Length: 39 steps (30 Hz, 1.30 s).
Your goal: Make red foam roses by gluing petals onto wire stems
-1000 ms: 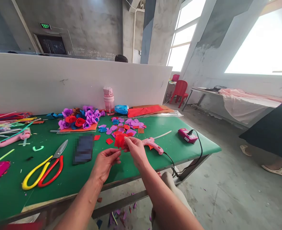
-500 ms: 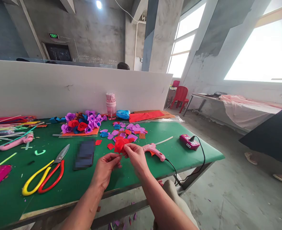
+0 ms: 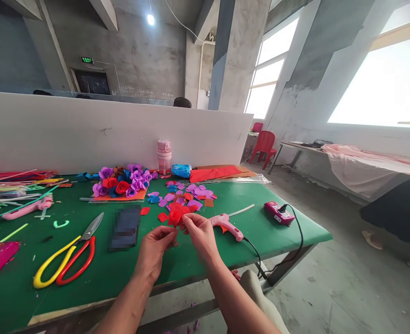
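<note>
Between my hands is a red paper flower (image 3: 176,214), held above the green table. My left hand (image 3: 154,250) is closed, its thumb and finger pinching at the flower's underside; the exact grip point is partly hidden. At the flower's right side, my right hand (image 3: 201,234) pinches a petal edge. A pink glue gun (image 3: 227,226) with a clear glue stick lies just right of my right hand. Loose purple, red, blue and brown petals (image 3: 196,190) are scattered behind the flower. A pile of finished paper roses (image 3: 123,183) sits farther back on the left.
Yellow-and-red-handled scissors (image 3: 67,257) and a phone (image 3: 124,229) lie to the left. A magenta power strip (image 3: 278,213) with a black cord sits near the right edge. Along the back stand a pink bottle (image 3: 164,160) and a white partition (image 3: 69,130). Another person (image 3: 396,204) is far right.
The view has tilted slightly, so the table things sit a little lower and to the right. Both hands keep hold of the flower, which has turned slightly. The person at right has shifted.
</note>
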Tool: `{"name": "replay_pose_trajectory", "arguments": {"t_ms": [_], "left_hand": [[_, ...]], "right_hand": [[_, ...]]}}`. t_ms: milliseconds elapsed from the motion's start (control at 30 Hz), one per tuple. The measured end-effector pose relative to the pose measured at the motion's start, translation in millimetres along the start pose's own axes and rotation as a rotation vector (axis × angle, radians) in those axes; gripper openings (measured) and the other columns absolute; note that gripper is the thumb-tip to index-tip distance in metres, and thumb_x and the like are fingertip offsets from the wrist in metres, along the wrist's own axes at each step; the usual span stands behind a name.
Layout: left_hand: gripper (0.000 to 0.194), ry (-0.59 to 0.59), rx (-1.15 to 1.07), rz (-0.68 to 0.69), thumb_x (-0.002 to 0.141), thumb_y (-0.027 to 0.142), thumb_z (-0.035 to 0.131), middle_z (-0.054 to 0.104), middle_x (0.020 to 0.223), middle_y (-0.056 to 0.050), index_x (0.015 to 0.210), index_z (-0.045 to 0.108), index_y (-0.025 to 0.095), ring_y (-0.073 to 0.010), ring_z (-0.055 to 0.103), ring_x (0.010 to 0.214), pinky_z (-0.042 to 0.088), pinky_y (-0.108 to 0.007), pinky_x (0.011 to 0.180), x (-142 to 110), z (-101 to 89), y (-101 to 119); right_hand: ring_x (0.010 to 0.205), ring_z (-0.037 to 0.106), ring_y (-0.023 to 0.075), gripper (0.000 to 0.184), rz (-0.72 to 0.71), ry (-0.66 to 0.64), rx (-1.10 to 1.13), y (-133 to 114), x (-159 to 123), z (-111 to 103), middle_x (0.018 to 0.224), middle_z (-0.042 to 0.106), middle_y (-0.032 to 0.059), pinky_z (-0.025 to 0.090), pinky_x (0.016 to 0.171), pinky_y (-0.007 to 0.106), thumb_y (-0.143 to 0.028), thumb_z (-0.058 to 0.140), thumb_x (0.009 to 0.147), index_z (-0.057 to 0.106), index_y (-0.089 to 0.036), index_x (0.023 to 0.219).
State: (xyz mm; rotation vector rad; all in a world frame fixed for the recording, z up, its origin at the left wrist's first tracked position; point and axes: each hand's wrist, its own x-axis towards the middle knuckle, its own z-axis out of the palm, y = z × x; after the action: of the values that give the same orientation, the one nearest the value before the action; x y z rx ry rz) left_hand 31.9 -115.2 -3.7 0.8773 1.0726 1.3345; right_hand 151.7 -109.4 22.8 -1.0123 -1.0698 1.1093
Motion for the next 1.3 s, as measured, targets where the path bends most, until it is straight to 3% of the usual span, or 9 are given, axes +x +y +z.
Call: {"name": "replay_pose_trajectory", "arguments": {"t_ms": [1300], "left_hand": [[0.027, 0.009, 0.012, -0.006, 0.049, 0.034, 0.081, 0.058, 0.057, 0.001, 0.060, 0.065, 0.015, -0.0103, 0.053, 0.055, 0.046, -0.023, 0.057, -1.6, 2.1, 2.4]], "right_hand": [[0.054, 0.052, 0.0122, 0.026, 0.001, 0.007, -0.066, -5.8, -3.0, 0.1, 0.055, 0.060, 0.0012, 0.040, 0.053, 0.022, -0.036, 0.056, 0.072, 0.067, -0.013, 0.068]]}}
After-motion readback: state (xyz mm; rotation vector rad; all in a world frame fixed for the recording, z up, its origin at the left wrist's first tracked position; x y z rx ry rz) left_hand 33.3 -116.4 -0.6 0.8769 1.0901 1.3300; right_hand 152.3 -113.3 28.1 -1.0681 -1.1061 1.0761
